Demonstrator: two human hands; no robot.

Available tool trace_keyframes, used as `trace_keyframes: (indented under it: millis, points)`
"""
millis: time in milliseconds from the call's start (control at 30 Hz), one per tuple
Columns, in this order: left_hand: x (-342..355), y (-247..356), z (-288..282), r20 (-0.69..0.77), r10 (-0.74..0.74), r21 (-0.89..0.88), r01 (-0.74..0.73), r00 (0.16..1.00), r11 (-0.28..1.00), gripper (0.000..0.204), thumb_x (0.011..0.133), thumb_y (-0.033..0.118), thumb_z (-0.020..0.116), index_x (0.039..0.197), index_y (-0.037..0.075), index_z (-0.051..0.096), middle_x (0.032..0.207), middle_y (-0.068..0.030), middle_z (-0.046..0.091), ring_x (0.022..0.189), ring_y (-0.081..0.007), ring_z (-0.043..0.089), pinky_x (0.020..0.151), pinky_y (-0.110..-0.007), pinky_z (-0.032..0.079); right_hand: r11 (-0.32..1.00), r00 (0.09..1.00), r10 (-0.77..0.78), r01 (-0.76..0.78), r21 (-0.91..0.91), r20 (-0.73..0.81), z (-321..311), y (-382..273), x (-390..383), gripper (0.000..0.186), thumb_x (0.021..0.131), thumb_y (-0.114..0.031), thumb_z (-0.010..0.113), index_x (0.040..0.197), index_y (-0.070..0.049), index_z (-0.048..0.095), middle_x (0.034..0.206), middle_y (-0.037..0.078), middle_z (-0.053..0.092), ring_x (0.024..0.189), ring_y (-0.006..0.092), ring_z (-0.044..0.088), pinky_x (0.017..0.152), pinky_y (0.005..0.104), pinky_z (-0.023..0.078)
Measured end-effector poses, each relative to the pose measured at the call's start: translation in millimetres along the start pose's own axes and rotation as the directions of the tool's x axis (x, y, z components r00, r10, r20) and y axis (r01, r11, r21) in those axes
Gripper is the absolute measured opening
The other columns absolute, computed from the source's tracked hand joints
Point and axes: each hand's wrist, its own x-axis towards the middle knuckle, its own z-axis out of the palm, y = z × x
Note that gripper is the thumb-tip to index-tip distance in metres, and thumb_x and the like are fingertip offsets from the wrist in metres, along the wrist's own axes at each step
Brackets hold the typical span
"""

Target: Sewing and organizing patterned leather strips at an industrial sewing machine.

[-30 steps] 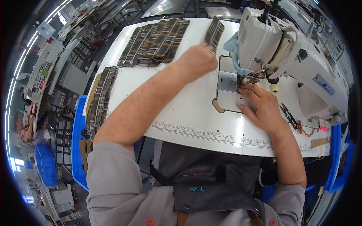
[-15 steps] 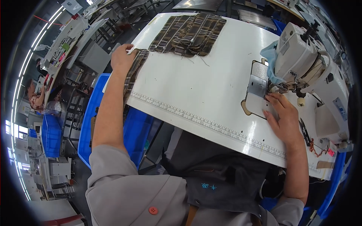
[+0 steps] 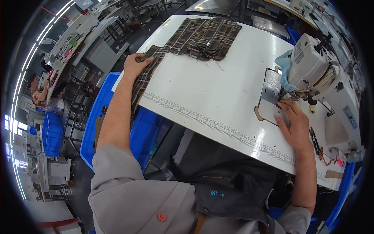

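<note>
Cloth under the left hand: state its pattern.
The cloth is plaid, dark brown with pale stripes; seen best in the head view.

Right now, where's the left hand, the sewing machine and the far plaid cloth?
Left hand (image 3: 135,67): head view, on its back.
Sewing machine (image 3: 343,103): head view, on its white body.
Far plaid cloth (image 3: 206,38): head view, on its top.

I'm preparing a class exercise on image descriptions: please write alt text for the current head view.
A person's left hand reaches to plaid cloth at a white table's left edge, while the right hand rests by the metal plate of a sewing machine. More plaid pieces lie toward the far edge.
</note>
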Motion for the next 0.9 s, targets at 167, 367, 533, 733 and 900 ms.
trace_keyframes:
  millis: [167,367,533,733,900]
  points:
    - [6,-30,-10,0.024,-0.102,-0.150,0.104,0.995,0.983,0.050,0.082,0.051,0.080,0.110,0.009,0.080,0.109,-0.0125,0.077,0.104,-0.0246,0.071,0.093,-0.038,0.054,1.000,1.000,0.015,-0.015,0.000,0.012,-1,-1,-2,0.038,0.084,-0.014,0.074,0.120,-0.001,0.069,0.122,0.014,0.067,0.105,0.0349,0.068,0.089,0.0412,0.055]
    - [-15,-70,-42,0.072,-0.205,0.079,0.199,0.976,0.977,0.059,0.073,0.054,0.087,0.114,0.012,0.079,0.104,-0.0119,0.076,0.099,-0.0260,0.072,0.090,-0.038,0.055,1.000,1.000,0.010,-0.010,0.016,0.028,-3,-1,0,0.039,0.084,-0.013,0.073,0.120,-0.001,0.068,0.122,0.015,0.066,0.106,0.0354,0.068,0.089,0.0414,0.054]
    - [-17,-87,-42,0.071,-0.191,-0.006,0.191,0.979,0.981,0.050,0.075,0.047,0.089,0.107,0.009,0.078,0.102,-0.0102,0.076,0.093,-0.0240,0.072,0.085,-0.037,0.055,1.000,1.000,0.011,-0.011,-0.004,0.020,-2,-3,2,0.040,0.084,-0.012,0.072,0.122,-0.001,0.067,0.122,0.016,0.065,0.106,0.0359,0.067,0.090,0.0415,0.053]
    - [-7,-59,-33,0.069,-0.204,0.051,0.201,0.977,0.978,0.042,0.078,0.038,0.089,0.105,0.009,0.076,0.099,-0.0101,0.077,0.091,-0.0227,0.072,0.084,-0.037,0.055,1.000,1.000,0.016,-0.016,0.008,0.013,-2,-5,1,0.040,0.083,-0.011,0.072,0.122,-0.001,0.067,0.121,0.016,0.065,0.106,0.0361,0.067,0.090,0.0410,0.054]
    - [-5,-21,-40,-0.146,-0.056,0.248,0.092,0.988,0.964,0.032,0.084,0.031,0.083,0.103,0.008,0.073,0.100,-0.0124,0.076,0.096,-0.0294,0.073,0.083,-0.044,0.055,1.000,1.000,0.009,-0.009,0.023,0.012,-2,-4,2,0.040,0.083,-0.011,0.072,0.122,-0.001,0.067,0.120,0.015,0.066,0.106,0.0359,0.067,0.090,0.0407,0.054]
